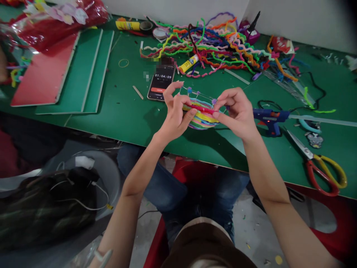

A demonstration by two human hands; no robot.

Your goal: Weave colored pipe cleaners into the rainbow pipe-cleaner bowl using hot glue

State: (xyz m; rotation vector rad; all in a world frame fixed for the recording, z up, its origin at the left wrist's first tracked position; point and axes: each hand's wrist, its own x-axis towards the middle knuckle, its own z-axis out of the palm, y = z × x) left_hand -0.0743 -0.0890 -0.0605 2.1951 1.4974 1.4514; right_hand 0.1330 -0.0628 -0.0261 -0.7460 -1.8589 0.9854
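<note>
Above the green table I hold a small bowl-shaped piece wound from coloured pipe cleaners [202, 121], in yellow, blue, green and pink rows. Thin clear rods with small blue and purple bits stand along its far side. My left hand [177, 109] pinches its left end between thumb and fingers. At the other end, the thumb and fingertips of my right hand [234, 111] close on a magenta pipe cleaner [205, 109] that runs across the top. My fingers partly hide the piece. A blue hot glue gun [272, 118] lies just right of my right hand.
A tangled heap of pipe cleaners [206, 44] lies at the back. A phone [161, 82] showing a timer and a yellow glue stick [188, 64] are nearer. Scissors [318, 163] lie at right, stacked red and green boards [67, 74] at left. A grey bin [108, 175] stands below.
</note>
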